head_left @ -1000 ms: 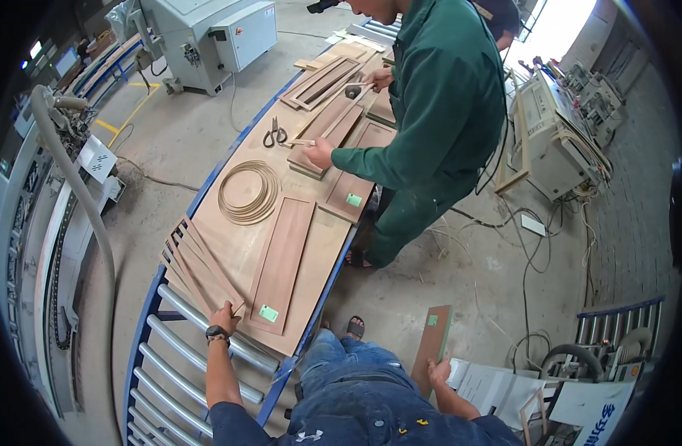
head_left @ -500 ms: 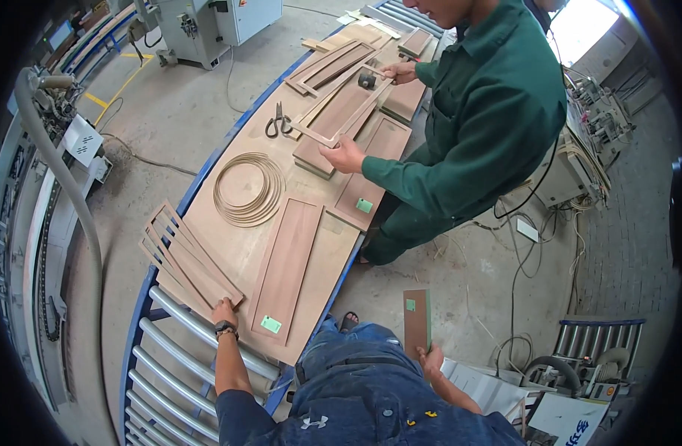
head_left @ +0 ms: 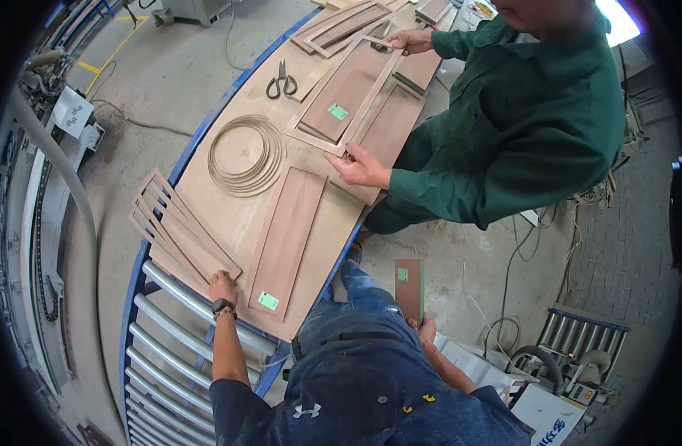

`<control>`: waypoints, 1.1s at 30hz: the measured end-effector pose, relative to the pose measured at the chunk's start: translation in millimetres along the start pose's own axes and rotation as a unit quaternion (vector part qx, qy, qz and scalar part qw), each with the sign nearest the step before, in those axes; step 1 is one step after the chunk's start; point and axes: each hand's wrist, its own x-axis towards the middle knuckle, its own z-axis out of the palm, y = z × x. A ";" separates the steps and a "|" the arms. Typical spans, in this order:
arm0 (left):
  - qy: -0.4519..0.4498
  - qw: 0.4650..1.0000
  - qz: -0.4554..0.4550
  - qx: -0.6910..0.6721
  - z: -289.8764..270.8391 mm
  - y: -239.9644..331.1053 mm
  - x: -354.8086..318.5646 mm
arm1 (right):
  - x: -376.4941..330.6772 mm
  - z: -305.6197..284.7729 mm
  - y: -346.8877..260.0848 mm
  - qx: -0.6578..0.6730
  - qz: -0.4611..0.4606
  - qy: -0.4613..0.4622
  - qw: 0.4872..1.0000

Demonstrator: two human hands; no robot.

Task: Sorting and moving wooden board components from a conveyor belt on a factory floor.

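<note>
My left hand (head_left: 222, 285), with a dark watch on its wrist, is closed on the near corner of a fanned stack of narrow wooden frames (head_left: 179, 232) at the table's left edge. Down at my right side, my right hand (head_left: 425, 332) grips the lower end of a brown wood panel (head_left: 409, 288), which has a green edge and a green label. Between my hands on the table lies a long recessed wood panel (head_left: 287, 239) with a green label. Across from me, a co-worker in green holds a light wooden frame (head_left: 347, 138) by both ends over a labelled panel.
A coil of thin brown strip (head_left: 246, 156) and black-handled scissors (head_left: 282, 82) lie on the plywood tabletop (head_left: 196, 204). A roller conveyor (head_left: 181, 327) adjoins the table's near end. More frames (head_left: 348, 28) lie at the far end. Cables (head_left: 504, 297) trail on the floor at right.
The co-worker has leaned nearer and lowered the light frame over the labelled panel. My view has shifted a little. My left hand stays on the frames and my right still holds the panel.
</note>
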 end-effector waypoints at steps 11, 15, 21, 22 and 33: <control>0.031 0.999 -0.011 -0.026 4.2 6.3 -8.4 | 0.6 -18.4 -28.0 -0.008 0.011 -0.013 1.000; -0.028 0.998 -0.047 -0.010 5.1 8.4 -6.5 | -10.4 -28.1 -51.9 -0.020 0.018 -0.014 1.000; 0.007 1.000 -0.022 -0.019 4.4 14.2 -7.1 | -4.4 -14.6 -32.0 0.034 0.012 -0.011 0.999; -0.002 0.999 -0.023 -0.024 4.1 12.8 -8.7 | -7.5 -14.4 -27.5 0.038 0.010 -0.008 0.999; 0.000 0.999 -0.029 -0.038 5.6 11.3 -8.5 | -1.9 -0.5 6.2 -0.014 -0.007 -0.007 1.000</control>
